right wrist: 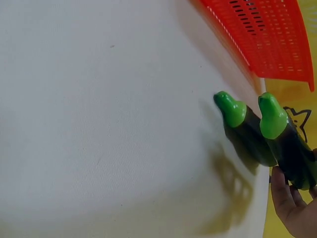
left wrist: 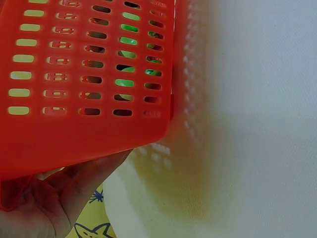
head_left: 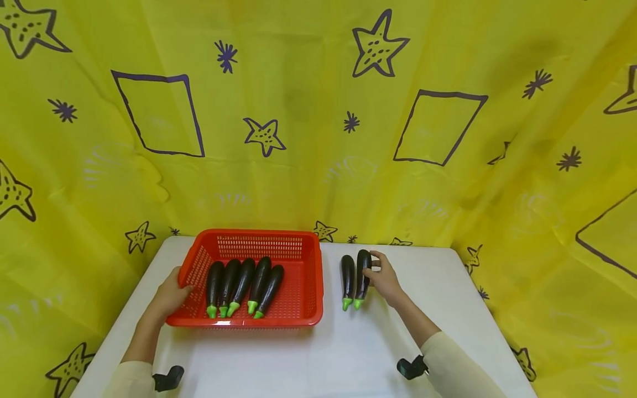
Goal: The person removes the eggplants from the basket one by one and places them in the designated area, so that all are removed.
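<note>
A red plastic basket [head_left: 301, 315] with slotted walls is at the left of the table, holding several dark eggplants [head_left: 242, 286] with bright green stem ends toward me. My left hand [head_left: 171, 294] grips the basket's left rim, thumb over the edge; in the left wrist view its fingers [left wrist: 94, 171] lie under the rim of the red wall [left wrist: 74, 141]. To the right of the basket, my right hand [head_left: 387, 281] holds one eggplant [head_left: 364, 271] between thumb and fingers. A second eggplant [head_left: 347, 273] lies on the table just left of it, nearly parallel.
Everything is on a white table [head_left: 278, 365]. A yellow curtain [head_left: 303, 182] with dark drawn stars and frames hangs behind and at both sides, close to the table's back edge. Dark wrist-worn devices [head_left: 168, 378] show at both sleeves.
</note>
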`<state>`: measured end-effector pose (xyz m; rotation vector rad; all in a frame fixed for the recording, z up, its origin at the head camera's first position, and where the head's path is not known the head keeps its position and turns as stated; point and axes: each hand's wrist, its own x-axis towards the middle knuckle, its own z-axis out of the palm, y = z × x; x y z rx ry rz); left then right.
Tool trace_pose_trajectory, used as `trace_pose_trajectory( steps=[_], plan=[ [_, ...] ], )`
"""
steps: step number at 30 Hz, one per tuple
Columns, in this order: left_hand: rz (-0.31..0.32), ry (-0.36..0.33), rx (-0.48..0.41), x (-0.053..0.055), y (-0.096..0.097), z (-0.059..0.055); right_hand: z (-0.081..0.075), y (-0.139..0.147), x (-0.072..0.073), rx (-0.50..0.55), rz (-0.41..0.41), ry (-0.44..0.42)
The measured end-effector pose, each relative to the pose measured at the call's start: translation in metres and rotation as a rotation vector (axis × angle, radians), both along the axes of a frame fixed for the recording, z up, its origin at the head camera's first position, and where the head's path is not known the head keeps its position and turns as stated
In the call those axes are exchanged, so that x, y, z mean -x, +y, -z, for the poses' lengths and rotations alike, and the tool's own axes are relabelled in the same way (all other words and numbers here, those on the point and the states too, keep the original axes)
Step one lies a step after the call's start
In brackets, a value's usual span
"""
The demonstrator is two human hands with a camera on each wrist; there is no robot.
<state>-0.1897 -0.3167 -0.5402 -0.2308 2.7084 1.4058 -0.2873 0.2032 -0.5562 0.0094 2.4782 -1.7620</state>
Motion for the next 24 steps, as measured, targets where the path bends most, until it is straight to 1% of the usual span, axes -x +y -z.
trace_pose_trajectory(
  steps=[6,10,14,18,24],
  plan=[
    [-0.004,-0.013,-0.003,0.002,0.000,-0.001,0.004,0.000,0.005,-0.042,-0.007,-0.004],
    [-0.003,-0.029,-0.017,0.002,0.001,-0.001,0.008,-0.002,0.007,-0.125,0.022,-0.001],
    [-0.005,-0.029,-0.030,0.001,0.003,-0.001,0.019,-0.002,0.012,-0.230,0.046,0.002],
    [-0.010,-0.022,-0.021,0.000,0.003,-0.002,0.025,-0.004,0.017,-0.292,0.052,0.018],
    [-0.015,-0.014,-0.018,0.001,0.001,-0.003,0.025,-0.009,0.023,-0.330,0.038,0.026]
  ],
)
